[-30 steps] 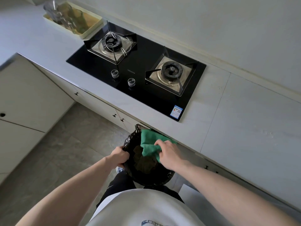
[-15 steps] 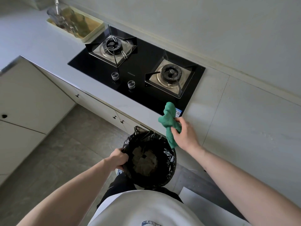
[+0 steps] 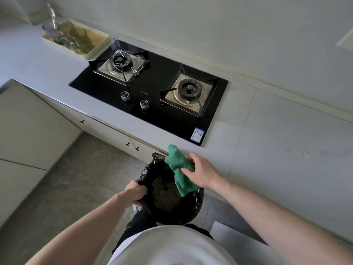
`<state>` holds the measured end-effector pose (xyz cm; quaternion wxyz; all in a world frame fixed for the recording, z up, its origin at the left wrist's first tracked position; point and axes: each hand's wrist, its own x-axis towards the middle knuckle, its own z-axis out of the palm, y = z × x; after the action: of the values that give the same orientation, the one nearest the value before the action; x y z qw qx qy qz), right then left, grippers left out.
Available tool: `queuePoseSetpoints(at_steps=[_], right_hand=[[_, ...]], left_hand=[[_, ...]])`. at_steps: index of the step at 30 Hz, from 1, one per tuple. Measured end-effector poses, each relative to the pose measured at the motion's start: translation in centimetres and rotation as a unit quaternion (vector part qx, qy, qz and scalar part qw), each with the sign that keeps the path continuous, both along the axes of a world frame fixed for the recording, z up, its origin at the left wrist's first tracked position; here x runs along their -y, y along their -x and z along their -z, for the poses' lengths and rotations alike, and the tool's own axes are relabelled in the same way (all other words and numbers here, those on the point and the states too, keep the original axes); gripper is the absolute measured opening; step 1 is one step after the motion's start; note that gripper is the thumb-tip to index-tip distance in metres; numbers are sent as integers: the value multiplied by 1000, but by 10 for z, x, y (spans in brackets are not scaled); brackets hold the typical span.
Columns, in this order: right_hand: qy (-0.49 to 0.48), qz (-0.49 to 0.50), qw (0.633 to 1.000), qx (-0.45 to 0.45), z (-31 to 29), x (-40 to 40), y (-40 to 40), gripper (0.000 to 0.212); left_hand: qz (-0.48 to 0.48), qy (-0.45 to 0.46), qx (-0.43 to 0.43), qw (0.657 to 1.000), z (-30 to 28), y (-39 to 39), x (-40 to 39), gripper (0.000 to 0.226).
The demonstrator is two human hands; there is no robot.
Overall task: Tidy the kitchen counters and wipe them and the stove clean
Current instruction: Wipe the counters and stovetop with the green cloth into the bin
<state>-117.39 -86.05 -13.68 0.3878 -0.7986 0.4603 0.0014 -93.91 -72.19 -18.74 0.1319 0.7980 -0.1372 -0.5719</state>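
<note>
Over the bin (image 3: 172,211), the right hand (image 3: 202,173) pinches the cloth (image 3: 178,165), the left hand (image 3: 134,192) grips the bin's rim; next, wiping the desk (image 3: 267,140) seems due.

Tray (image 3: 89,52) of glassware (far corner)

Lighting is soft, even daylight of moderate level with a cool grey cast. The black glass stove (image 3: 152,96) carries pale reflections at its rear edge. Shadows on the counter (image 3: 277,140) are faint. Wide-angle distortion bends the counter's front edge. The tray (image 3: 91,52) at the far left corner is slightly soft.
</note>
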Motion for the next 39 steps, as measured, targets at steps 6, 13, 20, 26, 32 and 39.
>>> queuePoseSetpoints(at_steps=[6, 13, 20, 26, 32, 39], right_hand=[[91, 151, 981, 77, -43, 49, 53, 23], [196, 233, 950, -63, -23, 83, 117, 29], [41, 169, 974, -145, 30, 50, 123, 77], [20, 248, 956, -154, 45, 60, 118, 84], [33, 279, 941, -189, 64, 64, 93, 73], [86, 244, 961, -99, 59, 29, 96, 43]], left_hand=[[13, 0, 7, 1000, -2, 4, 2, 35], [20, -6, 8, 1000, -3, 9, 2, 34], [27, -7, 15, 999, 0, 11, 6, 34], [19, -4, 15, 1000, -3, 14, 8, 34], [15, -13, 12, 1000, -3, 15, 10, 34], [49, -20, 32, 998, -1, 20, 17, 29]])
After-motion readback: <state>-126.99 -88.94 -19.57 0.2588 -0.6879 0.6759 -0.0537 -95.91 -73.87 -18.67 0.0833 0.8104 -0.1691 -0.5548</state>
